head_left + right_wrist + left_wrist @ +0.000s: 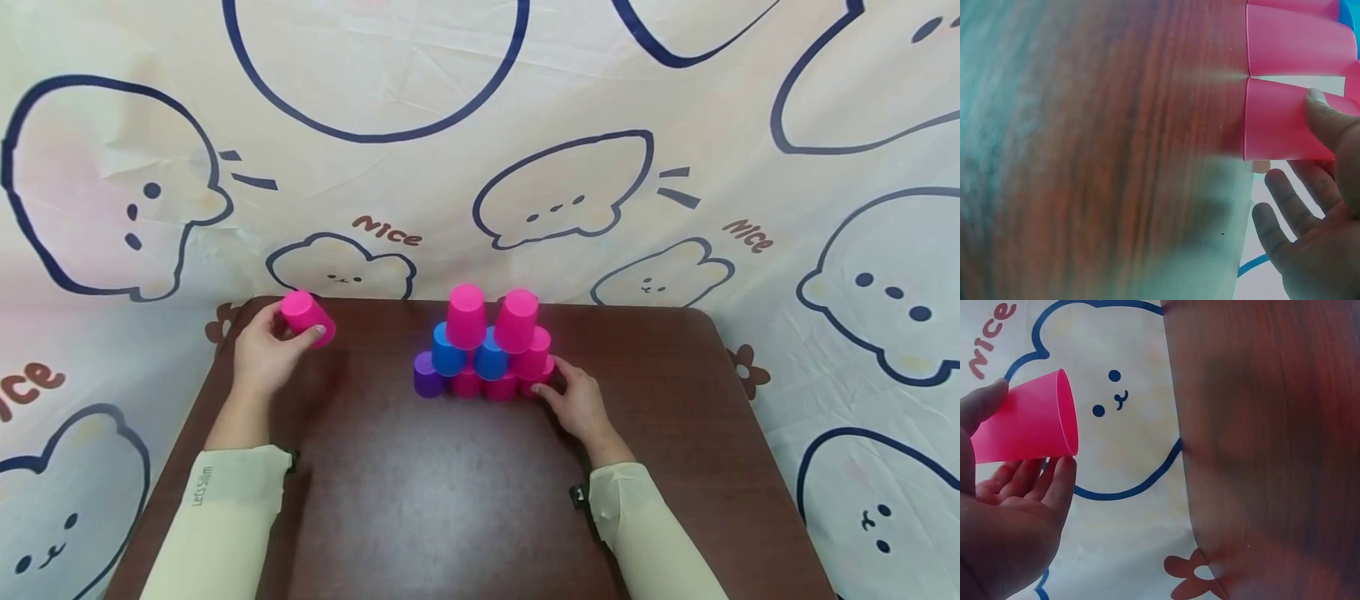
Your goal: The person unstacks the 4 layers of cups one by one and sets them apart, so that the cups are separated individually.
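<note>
Left hand gripped pink cup, stack's nine o'clock; right hand pinched base cup, four; likely topping-off, needed gentle placing.

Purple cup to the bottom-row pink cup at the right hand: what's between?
A pink cup, then a second pink cup, side by side; head view shows it.

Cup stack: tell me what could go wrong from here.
The right hand touches the bottom right pink cup; a nudge there might topple the pink cup resting above. The tilted pink cup in the left hand could slip, or perhaps knock the top left cup if brought over carelessly.
</note>
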Motion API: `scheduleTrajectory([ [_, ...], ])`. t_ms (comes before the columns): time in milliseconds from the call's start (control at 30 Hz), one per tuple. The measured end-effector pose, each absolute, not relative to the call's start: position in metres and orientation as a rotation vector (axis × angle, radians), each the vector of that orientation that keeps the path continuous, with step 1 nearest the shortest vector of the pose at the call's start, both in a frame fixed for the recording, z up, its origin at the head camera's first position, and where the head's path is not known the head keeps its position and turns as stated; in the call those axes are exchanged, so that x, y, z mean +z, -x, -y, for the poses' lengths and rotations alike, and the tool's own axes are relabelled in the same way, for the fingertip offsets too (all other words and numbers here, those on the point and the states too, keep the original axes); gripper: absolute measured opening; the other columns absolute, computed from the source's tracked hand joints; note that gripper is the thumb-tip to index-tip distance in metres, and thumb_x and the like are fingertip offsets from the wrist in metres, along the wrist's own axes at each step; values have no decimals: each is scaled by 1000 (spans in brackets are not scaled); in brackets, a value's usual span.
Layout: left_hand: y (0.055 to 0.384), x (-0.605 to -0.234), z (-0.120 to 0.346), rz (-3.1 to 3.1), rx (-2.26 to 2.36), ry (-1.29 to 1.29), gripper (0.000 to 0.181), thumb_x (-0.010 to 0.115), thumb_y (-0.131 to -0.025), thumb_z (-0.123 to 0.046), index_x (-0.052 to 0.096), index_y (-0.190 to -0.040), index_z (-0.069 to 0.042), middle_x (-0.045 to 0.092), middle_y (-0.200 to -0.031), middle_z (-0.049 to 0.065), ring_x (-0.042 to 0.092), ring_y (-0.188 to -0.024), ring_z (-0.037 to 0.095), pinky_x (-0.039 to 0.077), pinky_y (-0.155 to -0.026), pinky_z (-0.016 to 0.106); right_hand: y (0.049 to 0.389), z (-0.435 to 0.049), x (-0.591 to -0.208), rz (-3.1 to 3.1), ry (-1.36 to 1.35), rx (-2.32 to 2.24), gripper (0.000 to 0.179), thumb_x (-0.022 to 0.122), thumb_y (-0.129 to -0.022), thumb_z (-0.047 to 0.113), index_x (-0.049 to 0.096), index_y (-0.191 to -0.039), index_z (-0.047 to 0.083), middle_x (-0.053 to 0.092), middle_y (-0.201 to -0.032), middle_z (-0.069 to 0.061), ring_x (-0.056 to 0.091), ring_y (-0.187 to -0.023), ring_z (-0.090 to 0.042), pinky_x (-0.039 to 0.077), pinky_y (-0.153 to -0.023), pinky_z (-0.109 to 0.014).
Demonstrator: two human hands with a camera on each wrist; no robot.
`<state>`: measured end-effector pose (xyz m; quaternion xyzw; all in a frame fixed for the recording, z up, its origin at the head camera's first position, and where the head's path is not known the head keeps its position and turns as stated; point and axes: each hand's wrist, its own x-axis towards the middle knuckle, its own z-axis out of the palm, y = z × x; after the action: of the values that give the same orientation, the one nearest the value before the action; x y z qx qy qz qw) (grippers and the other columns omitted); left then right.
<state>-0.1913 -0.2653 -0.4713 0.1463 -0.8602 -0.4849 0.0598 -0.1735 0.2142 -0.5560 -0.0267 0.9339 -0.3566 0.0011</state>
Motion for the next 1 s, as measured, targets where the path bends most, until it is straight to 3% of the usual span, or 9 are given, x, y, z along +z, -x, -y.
scheduleTrajectory([
  [600, 196, -496, 286, 2625, -1480, -535, 85, 80, -91, -40, 38, -159, -10, 47, -156, 21, 46, -142, 43, 43, -112, 58, 173, -213, -556, -2939, 75, -1104, 67, 79, -93, 38, 53, -152, 18, 62, -143, -11, 56, -132, -37, 45, -110, -59],
  [1000, 199, -512, 297, 2702, -1452, -624, 88, 77, -93, -36, 31, -160, -3, 41, -157, 28, 41, -142, 50, 43, -110, 63, 173, -213, -556, -2925, 61, -1120, 68, 79, -93, 38, 53, -152, 19, 62, -143, -10, 56, -133, -37, 46, -110, -58],
])
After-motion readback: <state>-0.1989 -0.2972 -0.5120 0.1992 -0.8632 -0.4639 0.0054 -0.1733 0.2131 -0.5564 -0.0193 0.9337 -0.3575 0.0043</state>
